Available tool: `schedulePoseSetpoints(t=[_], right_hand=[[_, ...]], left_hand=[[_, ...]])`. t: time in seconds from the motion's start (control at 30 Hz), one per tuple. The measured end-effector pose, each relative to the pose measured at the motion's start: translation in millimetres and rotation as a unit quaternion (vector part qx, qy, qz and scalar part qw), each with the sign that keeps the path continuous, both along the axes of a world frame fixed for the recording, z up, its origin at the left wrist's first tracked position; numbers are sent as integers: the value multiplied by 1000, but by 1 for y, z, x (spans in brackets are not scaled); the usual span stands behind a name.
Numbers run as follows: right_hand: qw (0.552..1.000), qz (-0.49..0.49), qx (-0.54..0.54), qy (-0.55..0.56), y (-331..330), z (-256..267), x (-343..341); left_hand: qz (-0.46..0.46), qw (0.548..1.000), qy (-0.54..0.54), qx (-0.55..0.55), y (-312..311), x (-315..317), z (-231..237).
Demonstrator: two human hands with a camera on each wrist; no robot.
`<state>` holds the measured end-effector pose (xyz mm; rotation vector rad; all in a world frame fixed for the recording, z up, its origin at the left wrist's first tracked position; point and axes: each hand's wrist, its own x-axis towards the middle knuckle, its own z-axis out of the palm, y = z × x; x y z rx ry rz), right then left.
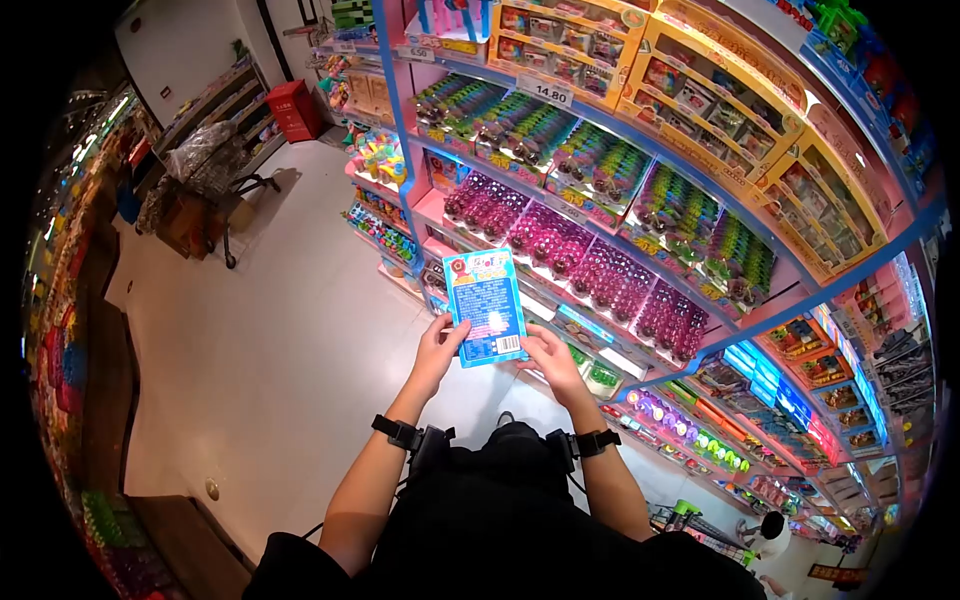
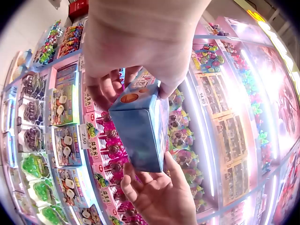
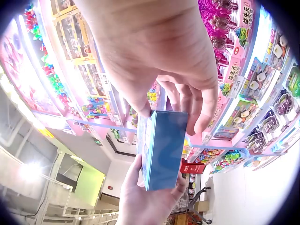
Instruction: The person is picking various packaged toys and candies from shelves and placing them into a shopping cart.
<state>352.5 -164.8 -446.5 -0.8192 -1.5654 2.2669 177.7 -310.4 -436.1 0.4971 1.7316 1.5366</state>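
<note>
A blue cardboard box (image 1: 487, 310) with printed text and a barcode faces up in front of the person. The left hand (image 1: 437, 350) grips its left edge near the lower corner, thumb on the printed face. At the opposite side the right hand (image 1: 549, 357) pinches the lower right corner. In the left wrist view the box (image 2: 138, 124) shows a plain narrow side, with the left hand (image 2: 136, 51) above and the right hand (image 2: 161, 194) below. The right wrist view has the box (image 3: 165, 150) between both hands, fingers behind it.
Store shelves (image 1: 600, 230) with rows of packaged candy and toys rise ahead and to the right. A price tag (image 1: 544, 91) reads 14.80. Pale floor (image 1: 260, 350) stretches to the left. Further back stand a red bin (image 1: 296, 110) and a wheeled cart (image 1: 205, 170).
</note>
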Motion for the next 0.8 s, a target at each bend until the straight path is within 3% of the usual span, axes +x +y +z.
schedulePoseSetpoints(t=[0.3, 0.63, 0.73, 0.77, 0.8], right_hand=[[999, 29, -24, 36, 41, -16, -1], [997, 29, -49, 47, 52, -24, -34], [996, 3, -59, 66, 48, -10, -39], [997, -13, -37, 73, 46, -2, -41], [996, -31, -17, 82, 42, 1, -45]], left_hand=[[30, 998, -44, 31, 34, 9, -6], [5, 1000, -8, 5, 43, -28, -11], [99, 981, 152, 66, 53, -20, -17], [74, 966, 242, 56, 55, -22, -20], [54, 974, 206, 73, 57, -21, -16]])
